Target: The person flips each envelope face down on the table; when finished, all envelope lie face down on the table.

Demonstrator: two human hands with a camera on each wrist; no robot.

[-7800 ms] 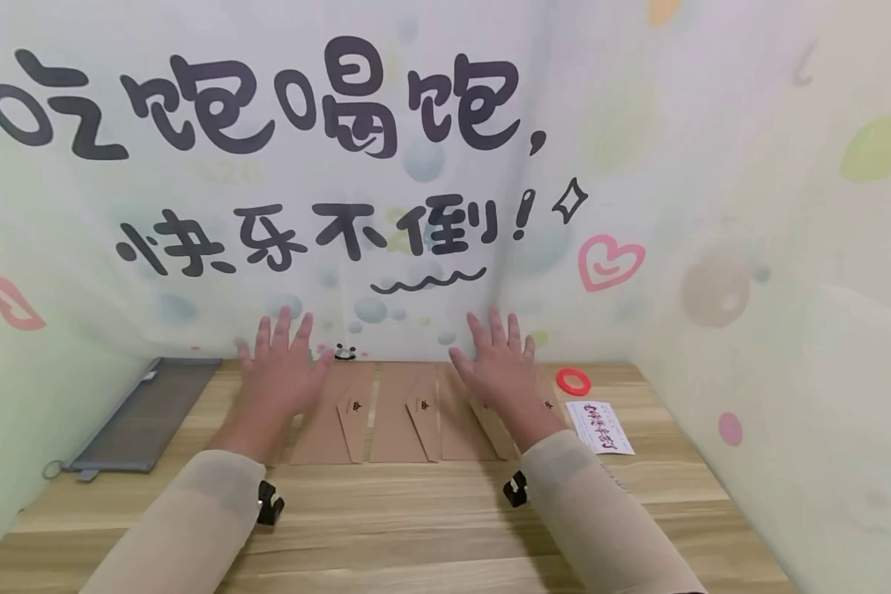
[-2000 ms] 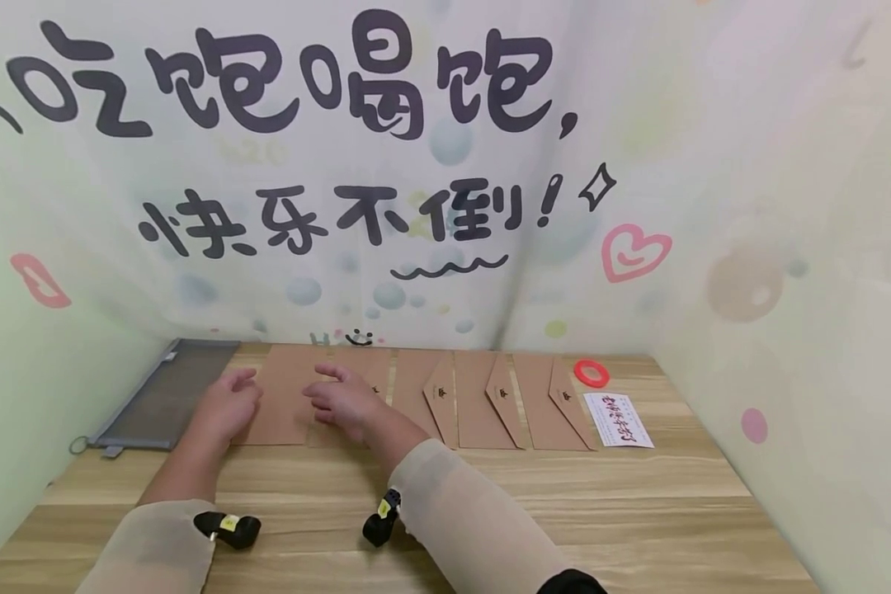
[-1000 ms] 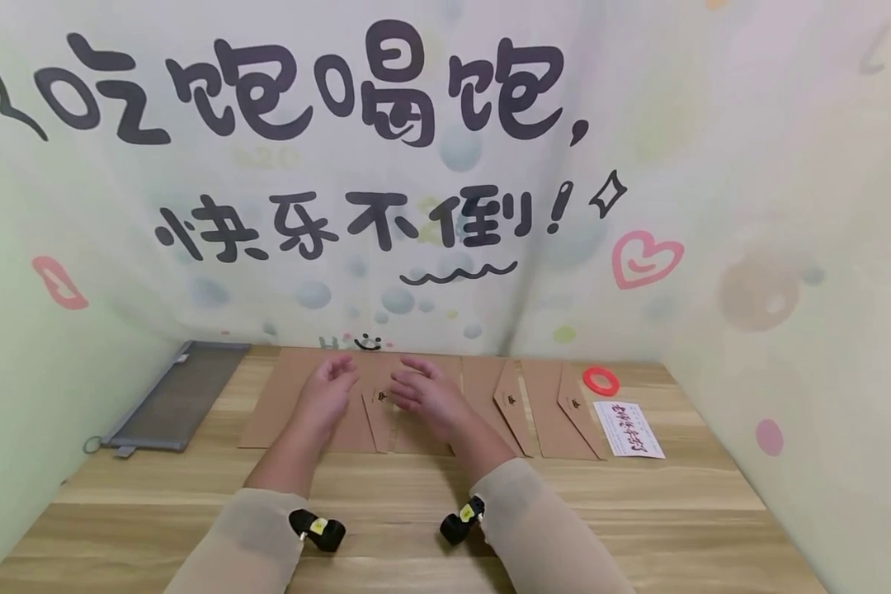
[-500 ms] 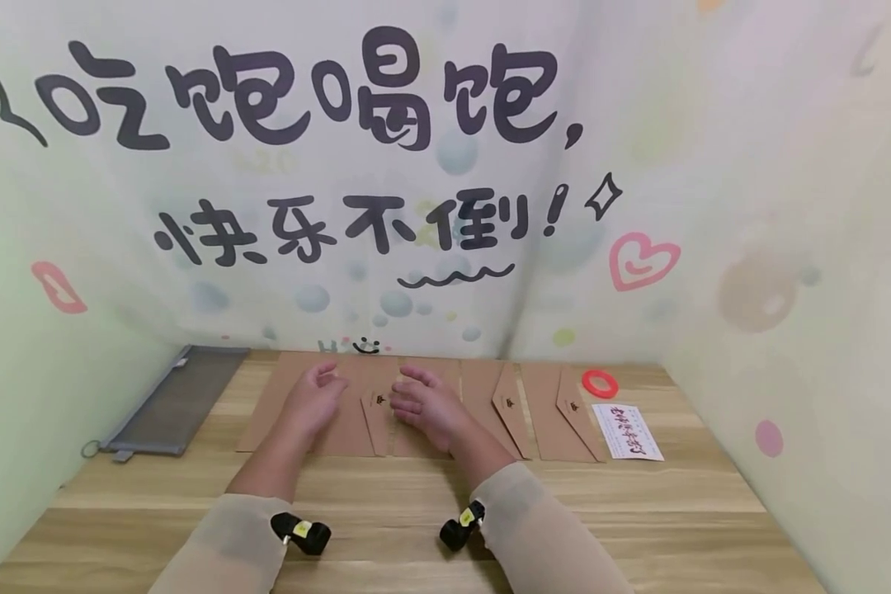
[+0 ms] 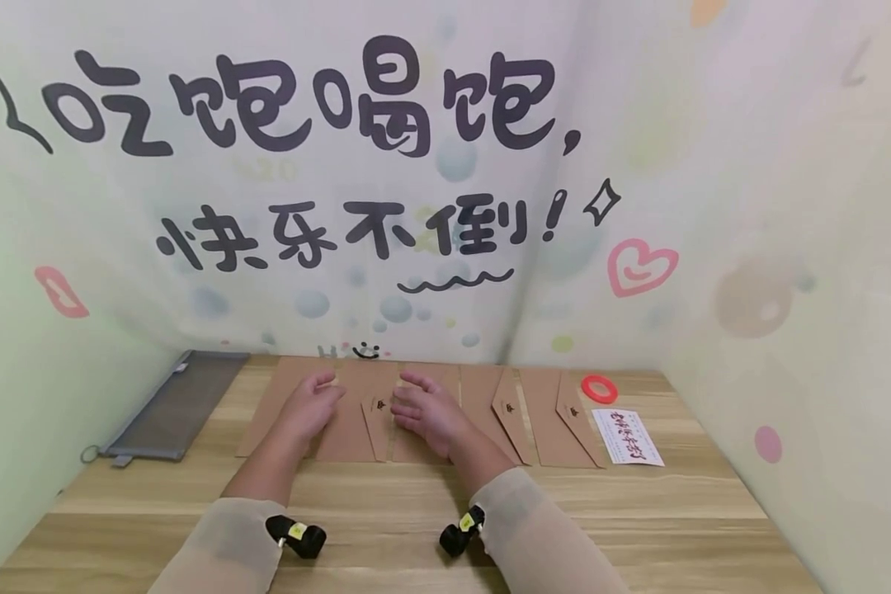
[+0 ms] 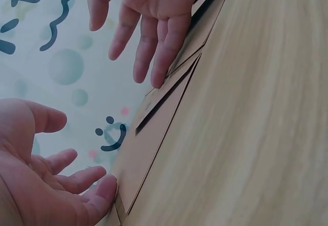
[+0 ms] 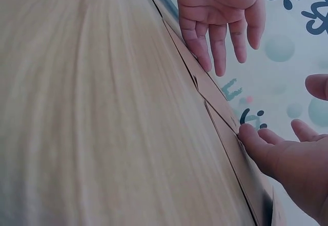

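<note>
Brown paper envelopes, several showing pointed flaps (image 5: 483,408), lie side by side in a row on a light wood-grain table (image 5: 386,516), beneath a person's facing hands. The left hand (image 5: 312,408) slants over the two leftmost envelopes, palm turned inward; the right hand (image 5: 431,412) mirrors it over the third. Fingers on both are relaxed and released, gently bent; whether they touch the paper cannot be told. Forearms in sheer beige sleeves (image 5: 553,532) angle inward.
</note>
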